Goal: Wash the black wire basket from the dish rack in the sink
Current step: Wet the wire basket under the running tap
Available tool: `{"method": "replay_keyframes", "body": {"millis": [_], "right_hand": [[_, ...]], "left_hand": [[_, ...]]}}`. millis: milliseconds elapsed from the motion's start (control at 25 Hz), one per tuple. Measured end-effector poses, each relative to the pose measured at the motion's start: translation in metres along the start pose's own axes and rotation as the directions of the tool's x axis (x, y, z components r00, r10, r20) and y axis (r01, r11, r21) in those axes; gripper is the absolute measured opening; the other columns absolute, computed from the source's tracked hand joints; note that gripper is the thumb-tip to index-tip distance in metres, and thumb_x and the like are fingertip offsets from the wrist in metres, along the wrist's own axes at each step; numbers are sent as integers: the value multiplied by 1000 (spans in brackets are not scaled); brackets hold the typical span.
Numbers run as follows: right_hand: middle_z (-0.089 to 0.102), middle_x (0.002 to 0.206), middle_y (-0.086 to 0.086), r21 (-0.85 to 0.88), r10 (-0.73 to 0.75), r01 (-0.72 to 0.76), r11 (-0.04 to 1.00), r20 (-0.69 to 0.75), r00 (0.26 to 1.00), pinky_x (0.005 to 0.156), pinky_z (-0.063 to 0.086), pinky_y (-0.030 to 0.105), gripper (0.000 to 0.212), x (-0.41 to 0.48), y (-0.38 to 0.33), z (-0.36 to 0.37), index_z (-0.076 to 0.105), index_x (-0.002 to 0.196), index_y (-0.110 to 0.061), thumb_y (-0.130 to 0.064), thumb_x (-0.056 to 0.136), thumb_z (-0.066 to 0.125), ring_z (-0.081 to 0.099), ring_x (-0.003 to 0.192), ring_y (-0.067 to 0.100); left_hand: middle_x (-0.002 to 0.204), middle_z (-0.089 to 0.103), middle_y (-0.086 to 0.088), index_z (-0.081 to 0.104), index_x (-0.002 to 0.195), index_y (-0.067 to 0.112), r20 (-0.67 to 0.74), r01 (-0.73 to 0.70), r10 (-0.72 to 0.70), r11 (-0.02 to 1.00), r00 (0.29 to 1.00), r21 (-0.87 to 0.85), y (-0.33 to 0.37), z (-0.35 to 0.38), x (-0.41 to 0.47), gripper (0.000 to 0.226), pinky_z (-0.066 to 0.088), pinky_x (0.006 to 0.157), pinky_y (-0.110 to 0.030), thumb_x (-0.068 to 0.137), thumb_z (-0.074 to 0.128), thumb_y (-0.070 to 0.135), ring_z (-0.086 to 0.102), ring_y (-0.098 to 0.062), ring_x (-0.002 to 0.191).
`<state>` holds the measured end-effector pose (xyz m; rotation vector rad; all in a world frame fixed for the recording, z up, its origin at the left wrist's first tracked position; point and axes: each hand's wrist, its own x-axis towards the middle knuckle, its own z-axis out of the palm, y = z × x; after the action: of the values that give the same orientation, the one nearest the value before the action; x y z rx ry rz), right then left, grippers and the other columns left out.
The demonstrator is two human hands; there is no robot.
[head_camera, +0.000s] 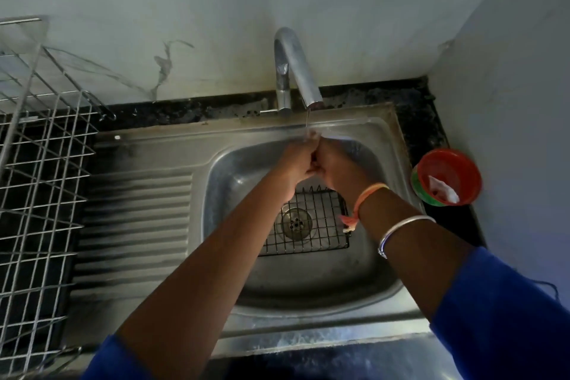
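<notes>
Left hand (294,165) and right hand (334,163) meet under the faucet's (296,65) thin stream, clenched or holding something I can't tell, black wire basket (320,234) lying free below them over the drain (296,223), and wet hands could fumble it.

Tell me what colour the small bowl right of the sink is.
The bowl is red inside, with green on its outer wall. Best seen in the head view.

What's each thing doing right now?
Tap: running a thin stream.
Black wire basket: lying flat in the sink.
Left hand: under the stream, against the right hand.
Right hand: under the stream, off the basket.
Red bowl: upright, something white inside.
</notes>
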<state>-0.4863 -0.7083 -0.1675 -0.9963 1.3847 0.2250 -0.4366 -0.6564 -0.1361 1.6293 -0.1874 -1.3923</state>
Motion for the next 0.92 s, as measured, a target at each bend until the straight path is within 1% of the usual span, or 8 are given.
{"method": "replay_keyframes", "body": {"millis": [120, 320, 400, 520, 560, 680, 760, 920], "right_hand": [[67, 90, 15, 146, -199, 200, 969, -19, 980, 67, 53, 26, 25, 20, 24, -20, 60, 105, 5, -14, 101, 43, 63, 75, 21], [68, 106, 21, -149, -128, 135, 980, 56, 990, 94, 53, 37, 22, 34, 56, -24, 62, 109, 8, -6, 98, 50, 67, 99, 30], [66, 115, 20, -378, -242, 232, 896, 20, 970, 96, 51, 39, 22, 47, 63, -31, 65, 112, 2, -5, 94, 54, 64, 107, 30], [56, 132, 4, -800, -561, 263, 539, -108, 821, 100, 45, 38, 39, 49, 87, -33, 59, 125, -20, -18, 87, 64, 53, 120, 23], [49, 139, 5, -819, -593, 214, 533, -181, 785, 101, 44, 41, 52, 50, 97, -36, 52, 132, -21, -25, 83, 69, 47, 126, 24], [32, 151, 13, -430, -198, 29, 903, -356, 913, 101, 43, 47, 90, 56, 121, -42, 26, 148, -16, -45, 78, 73, 40, 133, 35], [43, 145, 15, -206, 11, -68, 976, -268, 963, 96, 48, 48, 89, 63, 130, -39, 30, 145, -14, -55, 77, 70, 50, 123, 36], [56, 131, 12, -154, -88, 52, 987, -235, 968, 86, 55, 50, 89, 73, 124, -41, 45, 134, -16, -63, 64, 75, 59, 111, 33]], "left_hand": [[102, 71, -21, 65, 95, 5, -205, -7, 48, 980, 978, 197, -57, -29, 27, 20, 58, 85, -41, 104, 47, 7, 71, -31, 91], [88, 62, -11, 67, 92, 11, -230, 83, 23, 895, 973, 438, -103, -55, 45, 5, 52, 76, -35, 95, 64, 9, 60, -22, 83], [106, 64, -7, 67, 114, 10, -108, 2, 100, 722, 989, 691, -104, -49, 42, 24, 50, 85, -31, 93, 69, 22, 63, -20, 98], [141, 48, -13, 49, 141, 15, 21, -69, 199, 237, 980, 969, -114, -40, 35, 71, 43, 107, -46, 86, 70, 54, 46, -31, 131], [143, 43, -14, 46, 143, 17, 47, -76, 224, 125, 973, 989, -118, -38, 32, 77, 42, 108, -51, 84, 69, 60, 40, -34, 134], [147, 35, -14, 37, 146, 20, 75, -86, 232, 35, 970, 996, -130, -37, 32, 83, 43, 105, -57, 82, 70, 60, 34, -38, 137], [150, 34, -15, 32, 149, 20, 70, -79, 228, 34, 971, 996, -133, -34, 33, 84, 42, 105, -60, 84, 69, 57, 32, -39, 140], [150, 36, -16, 29, 151, 24, 16, -47, 209, 144, 978, 988, -126, -41, 37, 87, 35, 110, -63, 83, 69, 61, 34, -36, 140]]}}
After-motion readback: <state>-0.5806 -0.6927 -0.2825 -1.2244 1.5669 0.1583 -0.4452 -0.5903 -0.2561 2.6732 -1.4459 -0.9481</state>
